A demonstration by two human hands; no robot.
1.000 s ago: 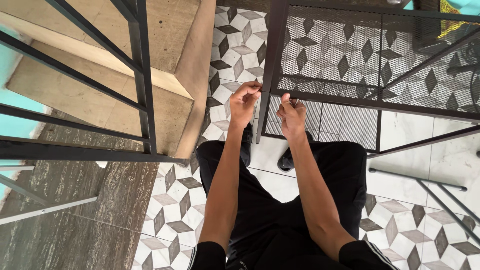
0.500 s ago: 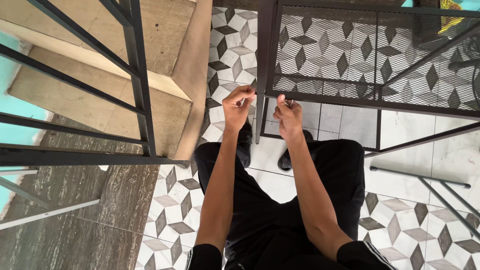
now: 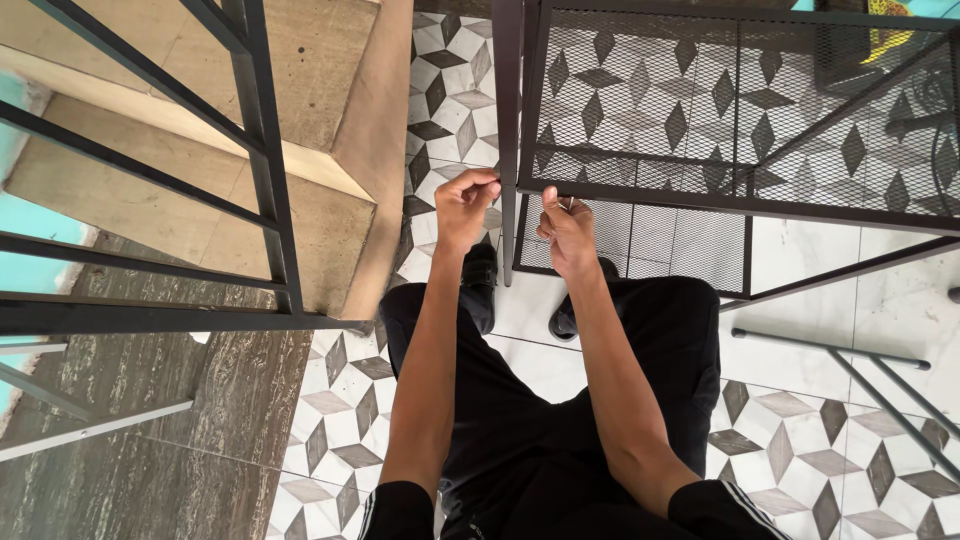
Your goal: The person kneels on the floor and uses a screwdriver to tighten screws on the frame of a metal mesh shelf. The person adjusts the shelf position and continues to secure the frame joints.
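Head view: left hand (image 3: pixel 465 205) and right hand (image 3: pixel 568 228) pinch either side of the upright black metal post (image 3: pixel 508 140), fingers closed, equally near.

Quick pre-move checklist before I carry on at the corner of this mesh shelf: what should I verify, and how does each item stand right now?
1. Left hand at the upright post: ok, its fingers are closed at the post beside the shelf corner.
2. Right hand on the shelf's front bar: ok, its fingertips pinch at the bar.
3. Small part seated in either grip: cannot tell, too small and hidden by the fingers.
4. Mesh shelf meets the post at the corner: ok as far as visible.
5. Feet clear of the loose rods on the floor: ok, the rods lie to the right, apart from the shoes.
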